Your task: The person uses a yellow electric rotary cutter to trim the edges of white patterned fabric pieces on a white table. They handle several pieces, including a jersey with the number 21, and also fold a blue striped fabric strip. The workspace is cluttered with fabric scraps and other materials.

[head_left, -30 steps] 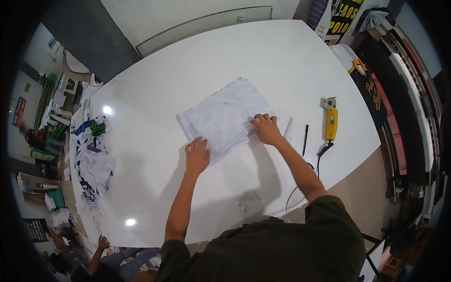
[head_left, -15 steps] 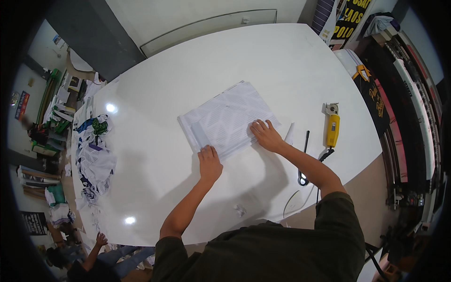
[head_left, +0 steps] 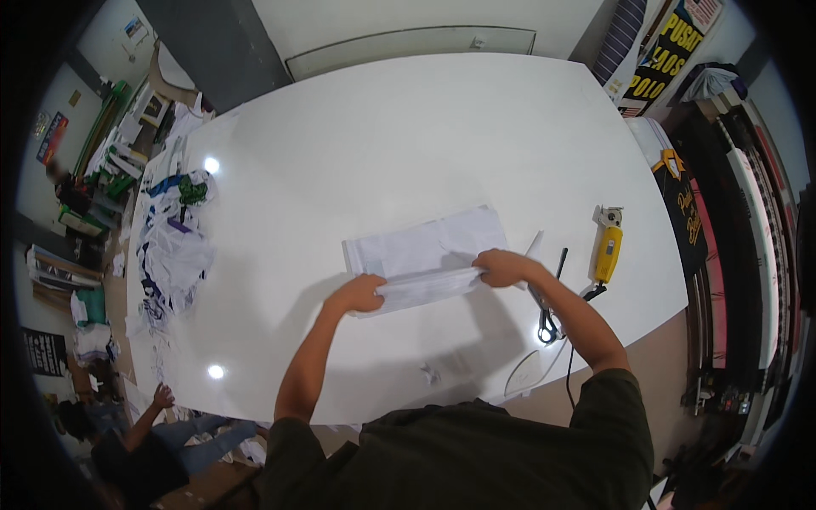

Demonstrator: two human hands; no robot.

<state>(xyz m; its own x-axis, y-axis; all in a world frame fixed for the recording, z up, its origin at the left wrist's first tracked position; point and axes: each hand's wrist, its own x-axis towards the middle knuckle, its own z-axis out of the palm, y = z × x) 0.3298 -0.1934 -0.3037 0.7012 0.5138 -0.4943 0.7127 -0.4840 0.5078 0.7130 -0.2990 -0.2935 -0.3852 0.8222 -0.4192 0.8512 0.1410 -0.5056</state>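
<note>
Head view: both hands pinch the near edge of the white folded cloth [head_left: 425, 255] mid-desk [head_left: 408, 127], left hand [head_left: 361, 293] and right hand [head_left: 501, 268] clamped on it. One fold looks begun, unfinished; scissors [head_left: 551, 297] lie right of the cloth.

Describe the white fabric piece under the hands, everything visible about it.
The white fabric piece is a flat, roughly rectangular stack of thin cloth with faint pale markings, lying slightly askew near the middle of the white table. Its near edge is folded up and over. The left hand grips the near left corner, the right hand the near right edge.
</note>
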